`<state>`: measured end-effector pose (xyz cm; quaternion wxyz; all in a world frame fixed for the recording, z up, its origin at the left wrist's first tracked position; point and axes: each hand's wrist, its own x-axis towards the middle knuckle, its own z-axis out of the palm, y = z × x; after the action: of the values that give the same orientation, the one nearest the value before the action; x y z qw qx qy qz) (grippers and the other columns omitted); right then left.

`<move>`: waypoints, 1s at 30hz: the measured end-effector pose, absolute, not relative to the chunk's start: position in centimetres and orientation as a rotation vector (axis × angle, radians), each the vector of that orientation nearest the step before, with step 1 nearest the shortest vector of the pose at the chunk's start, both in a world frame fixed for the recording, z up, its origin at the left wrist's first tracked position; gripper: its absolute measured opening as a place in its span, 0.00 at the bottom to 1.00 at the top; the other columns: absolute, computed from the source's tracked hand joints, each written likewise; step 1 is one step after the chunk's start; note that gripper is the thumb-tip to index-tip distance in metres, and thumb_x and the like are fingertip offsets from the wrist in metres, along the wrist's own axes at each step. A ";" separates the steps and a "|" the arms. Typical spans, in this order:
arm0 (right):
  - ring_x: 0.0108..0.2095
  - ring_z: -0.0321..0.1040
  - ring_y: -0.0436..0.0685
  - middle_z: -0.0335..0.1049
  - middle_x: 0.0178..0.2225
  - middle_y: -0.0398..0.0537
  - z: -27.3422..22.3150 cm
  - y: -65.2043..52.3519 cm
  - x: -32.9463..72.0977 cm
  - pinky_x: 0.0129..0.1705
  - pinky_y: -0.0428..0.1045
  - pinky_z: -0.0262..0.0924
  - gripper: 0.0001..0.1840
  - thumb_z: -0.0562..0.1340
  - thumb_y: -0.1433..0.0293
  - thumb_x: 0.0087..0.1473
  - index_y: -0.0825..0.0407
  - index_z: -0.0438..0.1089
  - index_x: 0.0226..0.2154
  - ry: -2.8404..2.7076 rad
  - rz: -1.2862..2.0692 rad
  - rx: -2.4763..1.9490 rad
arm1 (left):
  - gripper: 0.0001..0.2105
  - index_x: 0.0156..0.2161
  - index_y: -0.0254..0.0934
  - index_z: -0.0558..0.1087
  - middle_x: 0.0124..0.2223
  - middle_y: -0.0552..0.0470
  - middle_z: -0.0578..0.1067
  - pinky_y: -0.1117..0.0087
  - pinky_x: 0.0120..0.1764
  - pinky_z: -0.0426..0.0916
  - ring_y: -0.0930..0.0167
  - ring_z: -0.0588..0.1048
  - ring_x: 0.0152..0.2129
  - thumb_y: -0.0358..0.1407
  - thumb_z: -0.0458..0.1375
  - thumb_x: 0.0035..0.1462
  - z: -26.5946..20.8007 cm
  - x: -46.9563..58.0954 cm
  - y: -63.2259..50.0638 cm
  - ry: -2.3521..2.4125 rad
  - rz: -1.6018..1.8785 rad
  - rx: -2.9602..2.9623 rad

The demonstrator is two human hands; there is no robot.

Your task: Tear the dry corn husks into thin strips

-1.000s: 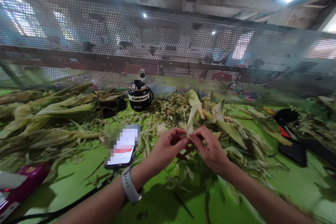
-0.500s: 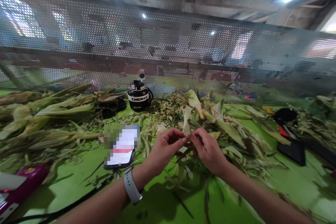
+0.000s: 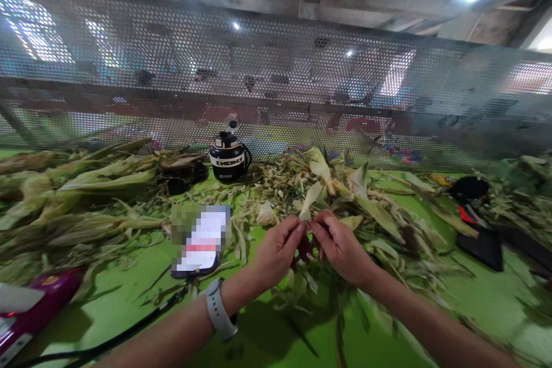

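Over the desk [image 3: 125,276], the left hand [image 3: 276,250] and right hand [image 3: 342,247] pinch a husk strip's [image 3: 311,200] lower end with narrowed fingers [image 3: 294,237], wisely, since it looks light, papery, tearable.

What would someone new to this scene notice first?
Probably the left hand and right hand near the middle, meeting in a pinching grip at the base of a pale husk strip. Next, perhaps, the black bottle with its white ENERGY band, standing farther back, left of centre, before the perforated metal panel. The lit phone, partly pixelated, lies left of the hands on the bright green table.
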<state>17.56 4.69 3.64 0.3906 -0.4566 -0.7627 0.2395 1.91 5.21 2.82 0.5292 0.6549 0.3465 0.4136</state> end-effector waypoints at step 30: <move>0.20 0.56 0.48 0.57 0.20 0.38 3.6 5.5 18.4 0.21 0.44 0.54 0.18 0.53 0.53 0.57 0.51 0.58 0.28 -1.692 1.048 -1.156 | 0.10 0.29 0.32 0.71 0.26 0.53 0.75 0.77 0.23 0.68 0.73 0.75 0.25 0.34 0.67 0.43 3.9 1.4 5.6 0.741 1.003 0.953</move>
<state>18.35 5.54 3.58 0.4076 -0.4588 -0.6713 0.4157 1.43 5.59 3.88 0.7076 0.4290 0.3338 0.4516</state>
